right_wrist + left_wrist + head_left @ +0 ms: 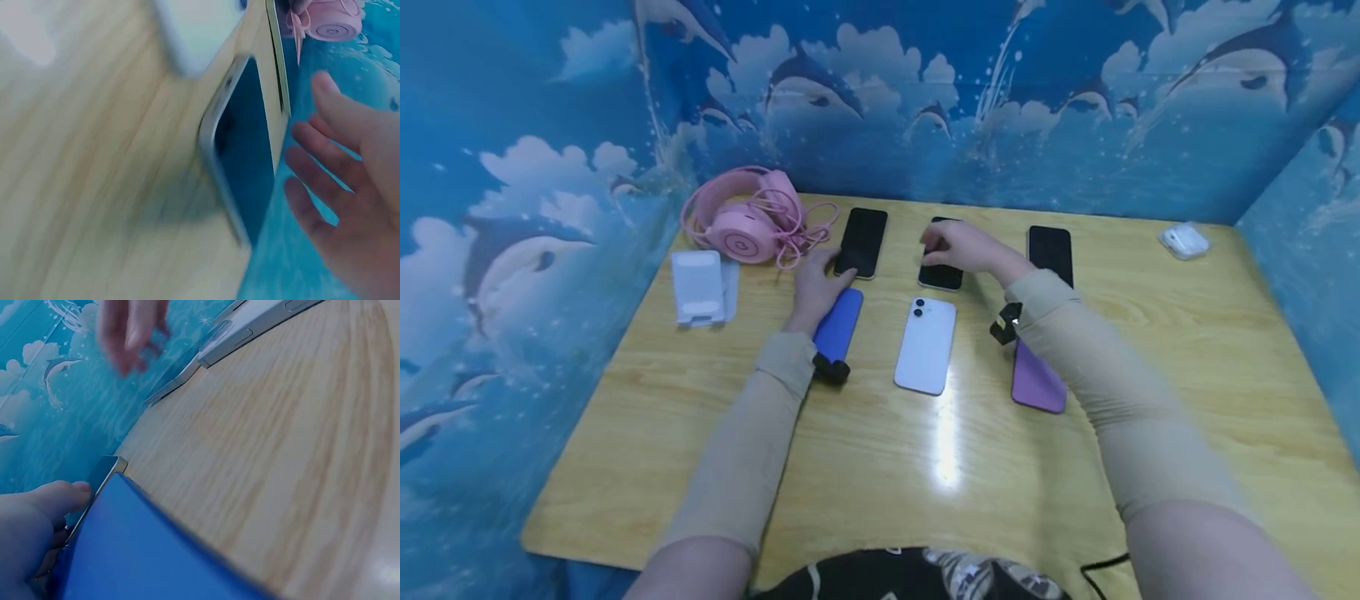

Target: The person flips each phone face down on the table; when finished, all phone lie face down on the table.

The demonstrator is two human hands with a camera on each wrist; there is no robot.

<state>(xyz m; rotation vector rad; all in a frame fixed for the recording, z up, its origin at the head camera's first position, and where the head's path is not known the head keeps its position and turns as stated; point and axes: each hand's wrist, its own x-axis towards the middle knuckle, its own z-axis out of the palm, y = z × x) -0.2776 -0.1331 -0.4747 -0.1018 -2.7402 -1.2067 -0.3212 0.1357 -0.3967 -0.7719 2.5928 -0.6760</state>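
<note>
My left hand point(817, 292) holds the near end of a black-screened smartphone point(862, 240) that lies on the table, the thumb at its near right corner and the fingers along its left side. Just below that hand lies a blue phone point(841, 321), large in the left wrist view. My right hand point(962, 247) hovers over a second black-screened phone point(942, 277). In the right wrist view its fingers point(319, 169) are loosely bent and apart from that phone point(247, 156). A white phone point(925, 346) lies back up in the middle.
A third dark-screened phone point(1051, 250) and a purple phone point(1037, 379) lie around my right forearm. Pink headphones point(745, 225) with a tangled cable and a white flat item point(697, 283) are at the left. A small white case point(1184, 241) sits at the far right, near the dolphin-print backdrop point(880, 108).
</note>
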